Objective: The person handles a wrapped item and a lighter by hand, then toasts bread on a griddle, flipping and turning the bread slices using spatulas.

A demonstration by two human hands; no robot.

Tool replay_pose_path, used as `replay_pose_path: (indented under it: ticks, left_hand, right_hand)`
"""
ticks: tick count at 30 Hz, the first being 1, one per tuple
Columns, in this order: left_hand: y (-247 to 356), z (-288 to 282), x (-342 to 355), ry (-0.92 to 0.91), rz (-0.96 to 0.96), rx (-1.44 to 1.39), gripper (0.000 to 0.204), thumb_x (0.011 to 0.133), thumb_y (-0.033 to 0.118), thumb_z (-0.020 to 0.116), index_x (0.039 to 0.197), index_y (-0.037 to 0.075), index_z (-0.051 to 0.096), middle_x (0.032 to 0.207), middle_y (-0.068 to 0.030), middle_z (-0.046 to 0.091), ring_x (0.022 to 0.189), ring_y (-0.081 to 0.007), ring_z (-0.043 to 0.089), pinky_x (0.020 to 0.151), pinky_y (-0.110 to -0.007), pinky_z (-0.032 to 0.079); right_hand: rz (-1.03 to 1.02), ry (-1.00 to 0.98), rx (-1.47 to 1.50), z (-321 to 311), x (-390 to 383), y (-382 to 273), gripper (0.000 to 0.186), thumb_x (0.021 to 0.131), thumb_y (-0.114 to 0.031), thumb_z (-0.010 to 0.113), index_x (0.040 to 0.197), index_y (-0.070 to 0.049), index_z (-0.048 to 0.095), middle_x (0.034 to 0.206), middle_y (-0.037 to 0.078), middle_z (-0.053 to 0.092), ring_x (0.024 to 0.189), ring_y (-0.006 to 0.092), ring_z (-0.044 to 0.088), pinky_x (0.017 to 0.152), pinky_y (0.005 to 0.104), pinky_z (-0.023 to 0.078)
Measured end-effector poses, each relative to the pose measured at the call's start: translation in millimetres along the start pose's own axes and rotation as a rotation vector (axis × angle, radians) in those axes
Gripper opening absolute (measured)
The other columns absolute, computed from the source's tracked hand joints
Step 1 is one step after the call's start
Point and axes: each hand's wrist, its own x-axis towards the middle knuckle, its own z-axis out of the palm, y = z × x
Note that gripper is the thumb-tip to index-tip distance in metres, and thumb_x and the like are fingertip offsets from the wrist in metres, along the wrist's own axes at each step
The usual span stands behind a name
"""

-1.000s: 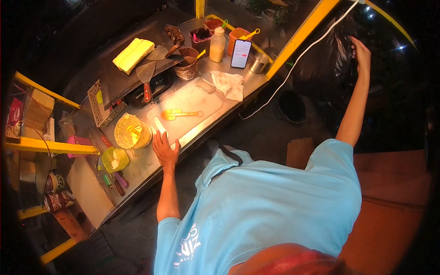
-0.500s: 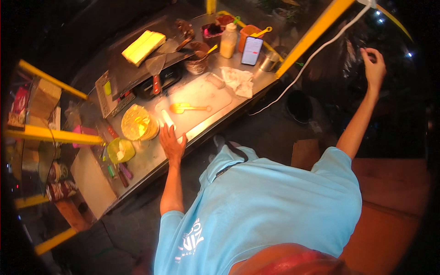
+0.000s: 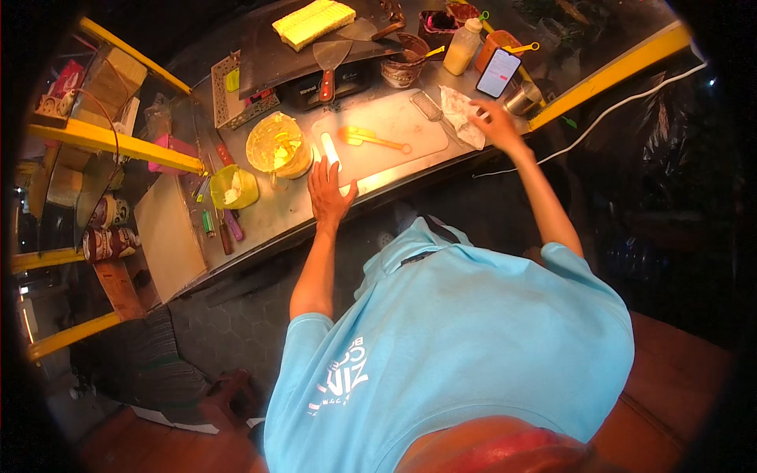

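My left hand [image 3: 330, 192] rests flat at the near left edge of the white cutting board [image 3: 386, 118], its fingers spread. Just beyond its fingertips is a bright white strip [image 3: 329, 147]; what it is I cannot make out. My right hand [image 3: 497, 128] hovers at the crumpled white cloth [image 3: 459, 110], thumb and fingers apart; whether they touch it is unclear. On the board lie a yellow spatula [image 3: 371, 139] and a metal grater [image 3: 426, 106]. A tub of yellow spread [image 3: 277, 147] stands left of the board, near a smaller yellow-green container [image 3: 234, 188].
A yellow cake block [image 3: 314, 24] and a scraper with a red handle [image 3: 327, 67] lie on the dark griddle top. At the back right stand a bottle [image 3: 462, 49], a lit phone [image 3: 498, 72], a metal cup [image 3: 523, 98] and tubs. A yellow post [image 3: 607, 75] rises beside them.
My right hand has come in from far off to the right and is now at the cloth. My left hand stays by the board's left edge. The view has shifted.
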Motion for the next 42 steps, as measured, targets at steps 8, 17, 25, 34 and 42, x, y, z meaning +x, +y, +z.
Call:
replay_pose_path:
  ticks: [8, 17, 25, 34, 42]
  left_hand:
    - [-6, 6, -6, -0.062, -0.066, 0.003, 0.059, 0.080, 0.036, 0.071, 0.129, 0.007, 0.055, 0.148, -0.0183, 0.042, 0.140, -0.0359, 0.034, 0.116, -0.051, 0.025]
    - [-4, 5, -5, -0.053, -0.061, -0.013, 0.060, 0.079, 0.036, 0.073, 0.128, 0.008, 0.056, 0.147, -0.0187, 0.042, 0.138, -0.0373, 0.035, 0.114, -0.052, 0.028]
    - [-6, 5, -6, -0.048, -0.058, -0.019, 0.059, 0.079, 0.038, 0.073, 0.127, 0.008, 0.056, 0.146, -0.0182, 0.043, 0.138, -0.0367, 0.036, 0.114, -0.052, 0.028]
    - [-7, 9, -3, -0.014, -0.037, -0.002, 0.056, 0.080, 0.037, 0.071, 0.125, 0.008, 0.058, 0.145, -0.0166, 0.044, 0.138, -0.0356, 0.036, 0.115, -0.050, 0.027]
    - [-8, 7, -7, -0.021, -0.051, -0.017, 0.055, 0.079, 0.035, 0.072, 0.125, 0.008, 0.057, 0.147, -0.0169, 0.044, 0.137, -0.0358, 0.038, 0.114, -0.051, 0.028]
  right_hand:
    - [0.024, 0.132, -0.175, 95, -5, 66, 0.030, 0.087, -0.017, 0.068, 0.116, -0.011, 0.072, 0.098, 0.015, 0.062, 0.085, 0.0267, 0.063, 0.079, 0.0355, 0.050]
    - [0.178, 0.328, -0.014, 105, 1, 99, 0.016, 0.079, -0.013, 0.073, 0.091, -0.003, 0.074, 0.080, 0.011, 0.069, 0.072, 0.0192, 0.065, 0.069, 0.0317, 0.050]
    - [0.212, 0.218, 0.064, 97, 6, 113, 0.018, 0.079, -0.016, 0.074, 0.092, -0.003, 0.075, 0.075, 0.009, 0.071, 0.071, 0.0156, 0.066, 0.068, 0.0303, 0.051]
    - [0.232, 0.169, 0.046, 88, 11, 118, 0.021, 0.079, -0.018, 0.076, 0.094, -0.003, 0.075, 0.080, 0.008, 0.073, 0.074, 0.0152, 0.067, 0.070, 0.0295, 0.051]
    - [0.257, 0.158, 0.129, 89, 10, 119, 0.017, 0.075, -0.015, 0.079, 0.086, -0.003, 0.073, 0.075, 0.005, 0.070, 0.069, 0.0123, 0.064, 0.066, 0.0279, 0.050]
